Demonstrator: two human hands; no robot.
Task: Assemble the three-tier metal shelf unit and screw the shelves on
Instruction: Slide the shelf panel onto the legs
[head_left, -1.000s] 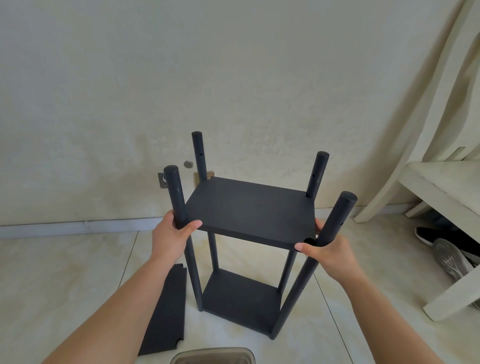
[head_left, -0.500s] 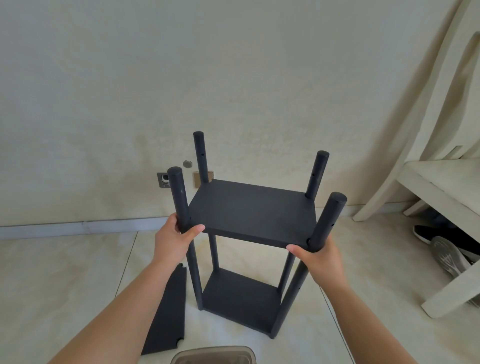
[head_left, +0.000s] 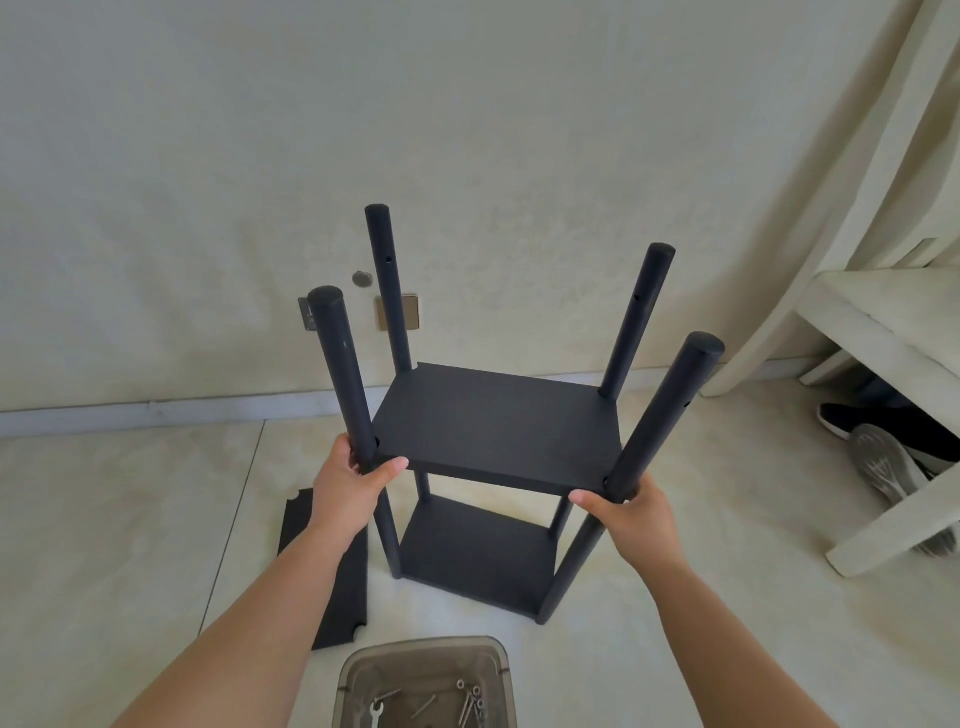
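Hands (head_left: 347, 488) grip posts (head_left: 340, 374); box (head_left: 363, 675) cropped.

1. A pale textured wall (head_left: 467, 130) filled the upper view, meeting the floor at a light baseboard (head_left: 156, 410).
2. The floor (head_left: 104, 519) was glossy cream tile with thin dark joints.
3. A cream chair (head_left: 883, 322) stood at right, shoes (head_left: 883, 452) beneath it.
4. Small plates (head_left: 397, 312) sat low on the wall.

The head camera looks forward and steeply down, close above the shelf unit (head_left: 498, 441).
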